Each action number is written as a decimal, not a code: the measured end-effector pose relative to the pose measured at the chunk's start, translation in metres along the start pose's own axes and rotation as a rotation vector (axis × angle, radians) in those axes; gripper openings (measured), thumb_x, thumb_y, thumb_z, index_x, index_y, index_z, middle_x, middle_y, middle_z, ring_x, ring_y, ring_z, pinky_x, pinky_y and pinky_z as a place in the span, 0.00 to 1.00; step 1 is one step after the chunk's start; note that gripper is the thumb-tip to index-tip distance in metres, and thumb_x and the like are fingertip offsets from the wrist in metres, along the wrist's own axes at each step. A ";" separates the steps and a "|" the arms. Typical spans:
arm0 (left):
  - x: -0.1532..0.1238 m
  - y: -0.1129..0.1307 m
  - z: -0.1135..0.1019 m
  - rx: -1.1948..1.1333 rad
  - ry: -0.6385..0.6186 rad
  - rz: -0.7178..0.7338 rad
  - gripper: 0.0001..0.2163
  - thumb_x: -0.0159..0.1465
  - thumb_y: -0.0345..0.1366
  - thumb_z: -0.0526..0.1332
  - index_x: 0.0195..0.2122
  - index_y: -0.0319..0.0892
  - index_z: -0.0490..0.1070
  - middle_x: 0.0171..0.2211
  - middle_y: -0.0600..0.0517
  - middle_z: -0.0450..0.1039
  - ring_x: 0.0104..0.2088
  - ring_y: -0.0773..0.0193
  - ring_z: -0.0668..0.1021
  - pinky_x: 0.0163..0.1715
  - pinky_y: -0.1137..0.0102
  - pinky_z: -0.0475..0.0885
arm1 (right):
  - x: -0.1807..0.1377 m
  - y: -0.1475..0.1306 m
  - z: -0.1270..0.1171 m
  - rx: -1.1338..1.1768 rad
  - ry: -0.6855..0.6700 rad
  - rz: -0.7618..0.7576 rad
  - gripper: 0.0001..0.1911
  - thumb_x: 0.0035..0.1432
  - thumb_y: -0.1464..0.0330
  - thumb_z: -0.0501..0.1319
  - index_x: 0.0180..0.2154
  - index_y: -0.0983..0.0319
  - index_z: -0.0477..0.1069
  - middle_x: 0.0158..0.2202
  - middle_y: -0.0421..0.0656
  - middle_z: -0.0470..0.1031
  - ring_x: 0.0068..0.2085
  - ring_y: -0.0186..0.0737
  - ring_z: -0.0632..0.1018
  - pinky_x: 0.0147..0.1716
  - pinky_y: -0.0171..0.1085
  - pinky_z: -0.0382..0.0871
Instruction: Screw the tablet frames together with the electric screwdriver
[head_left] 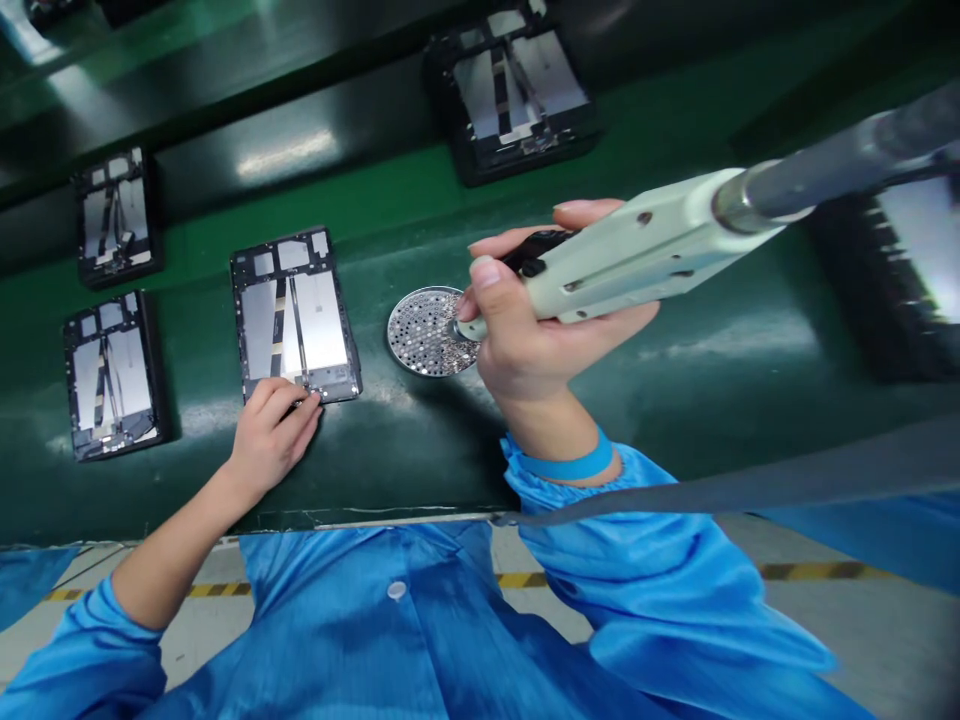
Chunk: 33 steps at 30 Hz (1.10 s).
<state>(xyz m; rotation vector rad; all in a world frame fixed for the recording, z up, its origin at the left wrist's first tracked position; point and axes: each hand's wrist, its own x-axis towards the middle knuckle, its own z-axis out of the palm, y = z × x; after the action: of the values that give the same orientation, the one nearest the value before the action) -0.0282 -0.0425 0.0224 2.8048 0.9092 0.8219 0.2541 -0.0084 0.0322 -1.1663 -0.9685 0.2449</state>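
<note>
Right hand (517,340) wrapped round pale-green plastic power driver (637,245). At its fingertips, round silver metal dish (394,345) holding small shiny metal pieces (424,325). Left hand (270,435) at near edge of black-framed, silver-panelled rectangular device (292,320); grip unclear.

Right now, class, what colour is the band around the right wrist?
The band is bright blue, seen best in the head view.

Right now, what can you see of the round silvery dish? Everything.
The round silvery dish is shallow and metal-looking, with a thin shiny rim. Small bright pieces, probably screws, and dark spots crowd its inside. It lies flat on the green bench, just right of the nearest opened tablet. The right hand and its pale green screwdriver hide part of its right edge; whether either touches it is unclear.
</note>
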 end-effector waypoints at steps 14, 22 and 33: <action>-0.004 0.009 0.011 0.033 0.074 -0.097 0.19 0.72 0.23 0.66 0.60 0.46 0.73 0.45 0.45 0.79 0.46 0.54 0.80 0.45 0.57 0.81 | 0.003 0.005 0.000 0.191 0.046 -0.071 0.22 0.63 0.51 0.74 0.51 0.49 0.70 0.37 0.34 0.82 0.21 0.32 0.77 0.22 0.39 0.79; 0.003 0.015 0.006 0.068 0.041 -0.105 0.12 0.72 0.24 0.66 0.55 0.42 0.75 0.44 0.44 0.78 0.45 0.54 0.79 0.46 0.57 0.81 | 0.000 0.010 -0.003 0.193 0.007 -0.075 0.20 0.64 0.57 0.74 0.53 0.50 0.70 0.40 0.35 0.82 0.23 0.31 0.76 0.22 0.36 0.77; 0.035 -0.156 -0.013 0.164 -0.020 -0.232 0.11 0.76 0.40 0.60 0.47 0.43 0.83 0.50 0.39 0.81 0.51 0.47 0.80 0.55 0.50 0.79 | -0.005 0.017 -0.002 0.201 -0.052 -0.005 0.19 0.60 0.68 0.76 0.50 0.57 0.74 0.38 0.40 0.86 0.24 0.36 0.80 0.28 0.38 0.82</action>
<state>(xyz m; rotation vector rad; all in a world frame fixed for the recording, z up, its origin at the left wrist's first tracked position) -0.0925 0.1046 0.0138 2.7599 1.3239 0.7148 0.2577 -0.0052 0.0151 -0.9776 -0.9689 0.3622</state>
